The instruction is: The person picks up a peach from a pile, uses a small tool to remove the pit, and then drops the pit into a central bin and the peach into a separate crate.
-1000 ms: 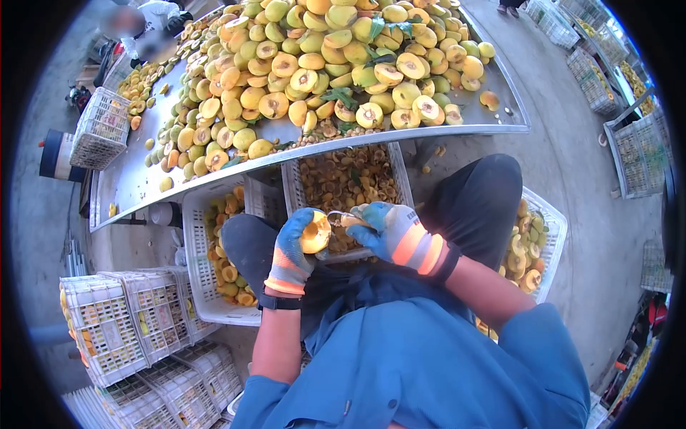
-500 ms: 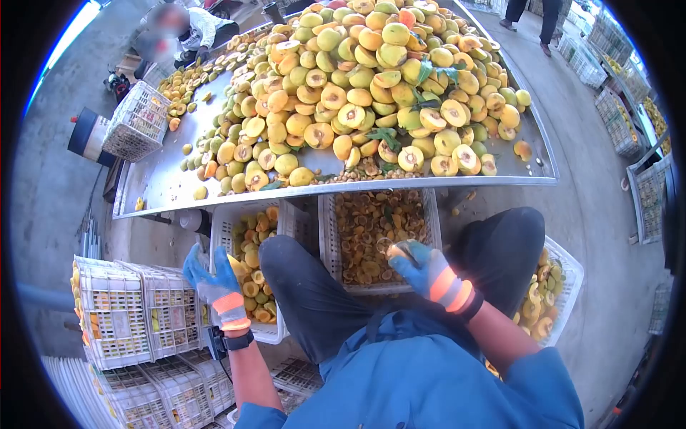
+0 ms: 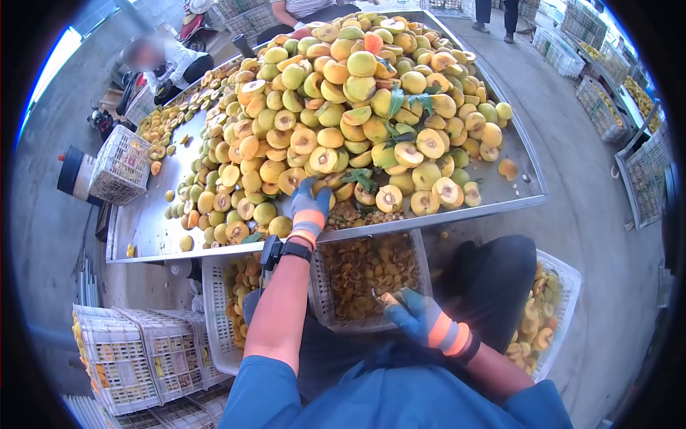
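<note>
My left hand (image 3: 311, 204), in a blue and grey glove, reaches over the table's near edge to the fruit pile (image 3: 336, 100). Its fingers are apart beside a cut fruit half (image 3: 291, 180); no fruit shows clearly gripped. Lower down, my right hand (image 3: 418, 318) is closed around a small tool (image 3: 386, 299) with a brownish handle and a thin curved metal tip. Below that tip is a white crate (image 3: 423, 266) of brown-orange fruit scraps. Many of the piled yellow-green fruits are halved, some showing pits.
The metal table's rim (image 3: 429, 218) crosses in front of me. White crates of fruit stand at my left (image 3: 216, 307) and right (image 3: 568, 314), with stacked crates (image 3: 118, 357) farther left. Across the table sit two people; another person's legs (image 3: 496, 14) show at the back.
My left hand has moved from above the left crate up and right to the pile, its arm now stretched out. My right hand still holds the tool. The view has shifted.
</note>
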Available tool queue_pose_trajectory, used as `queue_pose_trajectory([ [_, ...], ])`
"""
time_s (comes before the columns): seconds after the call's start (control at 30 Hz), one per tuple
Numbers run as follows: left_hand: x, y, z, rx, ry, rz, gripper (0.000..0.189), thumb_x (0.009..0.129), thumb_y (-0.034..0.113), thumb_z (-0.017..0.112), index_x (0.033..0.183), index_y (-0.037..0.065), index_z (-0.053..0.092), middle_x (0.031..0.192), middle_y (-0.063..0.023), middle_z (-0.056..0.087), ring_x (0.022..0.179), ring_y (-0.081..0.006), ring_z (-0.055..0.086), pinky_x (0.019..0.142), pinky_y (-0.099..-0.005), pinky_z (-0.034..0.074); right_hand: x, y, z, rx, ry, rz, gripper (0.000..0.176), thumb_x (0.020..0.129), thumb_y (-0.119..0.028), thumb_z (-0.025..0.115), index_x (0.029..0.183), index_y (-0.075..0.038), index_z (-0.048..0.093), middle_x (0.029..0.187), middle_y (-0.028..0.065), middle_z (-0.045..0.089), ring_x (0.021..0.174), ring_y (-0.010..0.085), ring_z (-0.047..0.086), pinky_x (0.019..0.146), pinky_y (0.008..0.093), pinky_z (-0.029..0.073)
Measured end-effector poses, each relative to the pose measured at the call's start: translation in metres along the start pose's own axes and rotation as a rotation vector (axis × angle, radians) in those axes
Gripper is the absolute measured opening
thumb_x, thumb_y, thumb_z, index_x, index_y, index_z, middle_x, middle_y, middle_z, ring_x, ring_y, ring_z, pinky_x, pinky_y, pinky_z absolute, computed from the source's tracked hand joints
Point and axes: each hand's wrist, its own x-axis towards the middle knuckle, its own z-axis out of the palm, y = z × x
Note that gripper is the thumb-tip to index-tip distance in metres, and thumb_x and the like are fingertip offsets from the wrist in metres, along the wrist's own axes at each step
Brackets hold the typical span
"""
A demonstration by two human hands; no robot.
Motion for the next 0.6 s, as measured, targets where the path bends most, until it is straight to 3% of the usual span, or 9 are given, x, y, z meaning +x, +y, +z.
queue_pose_trajectory([
  [0.03,-0.01,0.02,-0.011,-0.238,-0.036,-0.111,0.053,0.095,0.038,0.069,0.135,0.003,0.065,0.125,-0.0183,0.072,0.114,-0.0345,0.069,0.095,-0.045,0.058,0.002,-0.003,-0.002,0.016,0.002,-0.022,0.023,0.107,-0.016,0.063,0.12,0.001,0.069,0.091,0.0093,0.068,0.081,0.0176,0.065,0.073,0.0356,0.05],
  [0.13,-0.036,0.021,-0.032,-1.368,0.008,-0.314,0.048,0.096,0.034,0.062,0.134,0.005,0.065,0.119,-0.0115,0.072,0.105,-0.0272,0.07,0.084,-0.0438,0.06,0.014,-0.013,-0.002,0.201,-0.034,-0.004,0.014,0.108,-0.013,0.06,0.114,-0.002,0.066,0.082,0.0036,0.06,0.073,0.0141,0.059,0.065,0.0337,0.047],
  [0.2,-0.071,0.029,-0.055,-1.681,-0.106,-0.341,0.044,0.098,0.034,0.056,0.131,0.007,0.066,0.114,-0.0105,0.071,0.101,-0.0278,0.07,0.083,-0.0441,0.061,0.025,-0.018,0.0,0.225,-0.041,-0.058,0.012,0.108,-0.013,0.059,0.112,-0.003,0.064,0.081,0.0033,0.058,0.071,0.0152,0.057,0.063,0.0334,0.046],
  [0.23,-0.095,0.045,-0.067,-1.736,-0.078,-0.354,0.042,0.1,0.034,0.055,0.13,0.006,0.066,0.114,-0.0116,0.071,0.101,-0.0289,0.07,0.084,-0.0453,0.061,0.03,-0.02,0.001,0.166,-0.025,-0.139,0.013,0.108,-0.013,0.059,0.114,-0.002,0.064,0.083,0.0056,0.059,0.072,0.018,0.058,0.064,0.0341,0.047],
  [0.27,-0.117,0.063,-0.076,-1.792,-0.055,-0.366,0.041,0.101,0.034,0.054,0.128,0.005,0.065,0.114,-0.0126,0.071,0.101,-0.0301,0.069,0.085,-0.0465,0.061,0.035,-0.037,0.003,0.206,-0.002,-0.115,0.017,0.107,-0.013,0.061,0.116,0.001,0.066,0.089,0.0155,0.065,0.074,0.0297,0.064,0.069,0.0393,0.05],
  [0.37,-0.163,0.093,-0.083,-1.74,0.074,-0.474,0.047,0.103,0.04,0.05,0.121,-0.001,0.062,0.112,-0.0149,0.068,0.103,-0.029,0.067,0.092,-0.043,0.057,0.048,-0.061,0.01,0.094,-0.021,-0.227,0.018,0.107,-0.016,0.06,0.114,0.001,0.065,0.093,0.0219,0.068,0.078,0.0395,0.066,0.071,0.0446,0.051],
  [0.47,-0.197,0.087,-0.073,-1.665,-0.025,-0.285,0.042,0.105,0.037,0.049,0.123,0.001,0.063,0.111,-0.0176,0.069,0.102,-0.0334,0.068,0.095,-0.0468,0.058,0.055,-0.049,0.027,0.036,-0.028,-0.272,0.014,0.11,-0.015,0.058,0.112,-0.001,0.059,0.077,0.0039,0.057,0.069,0.0113,0.053,0.062,0.0331,0.046],
  [0.5,-0.205,0.088,-0.074,-1.636,-0.067,-0.243,0.041,0.106,0.036,0.049,0.123,0.002,0.063,0.11,-0.0183,0.069,0.102,-0.0344,0.068,0.097,-0.0472,0.057,0.053,-0.051,0.031,0.031,0.004,-0.295,0.017,0.11,-0.016,0.059,0.112,0.001,0.06,0.078,0.0099,0.06,0.07,0.0164,0.057,0.064,0.0361,0.048],
  [0.6,-0.227,0.102,-0.07,-1.861,0.041,-0.398,0.04,0.106,0.035,0.049,0.123,0.002,0.063,0.109,-0.0177,0.068,0.103,-0.0343,0.067,0.097,-0.0467,0.057,0.046,-0.043,0.043,-0.009,0.042,-0.286,0.019,0.109,-0.017,0.06,0.11,0.002,0.061,0.077,0.0151,0.062,0.071,0.022,0.062,0.067,0.0387,0.05],
])
